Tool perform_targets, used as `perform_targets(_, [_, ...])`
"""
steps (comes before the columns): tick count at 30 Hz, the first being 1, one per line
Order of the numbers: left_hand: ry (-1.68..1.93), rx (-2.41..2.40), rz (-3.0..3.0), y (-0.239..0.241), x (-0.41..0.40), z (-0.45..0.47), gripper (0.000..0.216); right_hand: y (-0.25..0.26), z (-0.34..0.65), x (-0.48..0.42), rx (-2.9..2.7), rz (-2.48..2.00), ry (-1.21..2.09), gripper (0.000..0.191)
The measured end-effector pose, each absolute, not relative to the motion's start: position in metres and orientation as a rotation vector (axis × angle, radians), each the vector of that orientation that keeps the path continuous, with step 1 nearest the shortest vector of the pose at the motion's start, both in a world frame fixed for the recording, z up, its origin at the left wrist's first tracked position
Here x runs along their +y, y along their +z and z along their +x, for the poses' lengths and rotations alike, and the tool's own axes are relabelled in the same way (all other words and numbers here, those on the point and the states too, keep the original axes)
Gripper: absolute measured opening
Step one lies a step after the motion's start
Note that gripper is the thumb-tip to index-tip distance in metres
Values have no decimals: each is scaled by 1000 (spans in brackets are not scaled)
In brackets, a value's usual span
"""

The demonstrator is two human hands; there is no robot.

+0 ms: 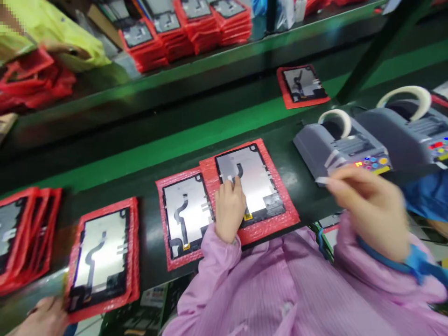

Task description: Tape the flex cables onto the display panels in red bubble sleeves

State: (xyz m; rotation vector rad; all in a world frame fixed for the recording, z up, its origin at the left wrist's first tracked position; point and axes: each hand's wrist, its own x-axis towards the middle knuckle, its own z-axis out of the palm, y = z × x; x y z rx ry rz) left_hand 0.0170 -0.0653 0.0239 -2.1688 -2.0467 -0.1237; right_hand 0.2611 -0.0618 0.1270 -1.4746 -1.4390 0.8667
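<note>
My left hand [230, 209] rests on a display panel [257, 182] with a silver back and a black frame. Its index finger reaches out to touch the back beside a dark flex cable [240, 169]; the other fingers are partly bent. Red bubble wrap [280, 186] lies under this panel. To its left is a second panel [192, 205], also on red wrap. Off to the right, my right hand [371, 205] pinches a short white strip of tape [322, 180] between thumb and index finger. It is in front of a grey tape dispenser [315, 144].
Another tape dispenser [388, 126] stands farther right. One wrapped panel [303, 84] lies behind them on the green strip. More panels [101, 252] are at the left, near another person's hand [47, 317]. Stacked panels [196, 32] fill a raised shelf; a person in a yellow sleeve [66, 32] works there.
</note>
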Motion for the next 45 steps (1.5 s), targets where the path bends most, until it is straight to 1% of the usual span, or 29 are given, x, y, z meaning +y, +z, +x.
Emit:
perform_targets(2, [-101, -2097, -2184, 26, -61, 17, 47, 113, 208, -26, -1597, -1362, 1225, 13])
perform_targets(3, [-89, -2116, -2197, 27, -59, 17, 49, 101, 187, -6, -1628, -1360, 1330, 13])
perform_targets(5, [-74, -2142, -2230, 29, -55, 16, 52, 75, 155, 30, -1697, -1427, 1441, 13])
perform_targets(9, [-97, -2158, -2282, 31, -50, 14, 50, 43, 133, 66, -1854, -1567, 1444, 13])
perform_targets(15, [-100, -2174, -2302, 34, -51, 13, 48, 43, 130, 74, -2021, -1580, 1429, 13])
perform_targets(17, [-89, -2183, -2308, 35, -51, 13, 48, 45, 127, 74, -2061, -1618, 1388, 13])
perform_targets(23, [-96, -2187, -2309, 37, -50, 14, 48, 50, 119, 68, -2197, -1728, 1074, 12])
perform_targets(30, [-135, -2213, -2269, 36, -50, 16, 50, 55, 113, 59, -2327, -1793, 885, 11])
perform_targets(33, [-108, -2218, -2262, 35, -49, 18, 50, 58, 112, 60, -2429, -1825, 764, 17])
perform_targets(36, [-109, -2247, -2268, 35, -48, 18, 48, 63, 122, 67, -2426, -1966, 611, 28])
perform_targets(38, [-235, -2279, -2270, 34, -50, 15, 46, 65, 138, 69, -2319, -2063, 507, 36])
perform_targets(39, [-362, -2317, -2227, 33, -53, 12, 45, 66, 148, 68, -2250, -2079, 470, 36])
perform_targets(41, [-682, -2445, -2003, 30, -61, 4, 42, 63, 170, 59, -2147, -2036, 462, 28])
perform_targets(43, [-978, -2604, -1759, 24, -71, -5, 40, 54, 188, 43, -2165, -1908, 550, 17])
perform_targets(45, [-1206, -2765, -1681, 16, -80, -14, 38, 42, 198, 24, -2233, -1762, 603, 16])
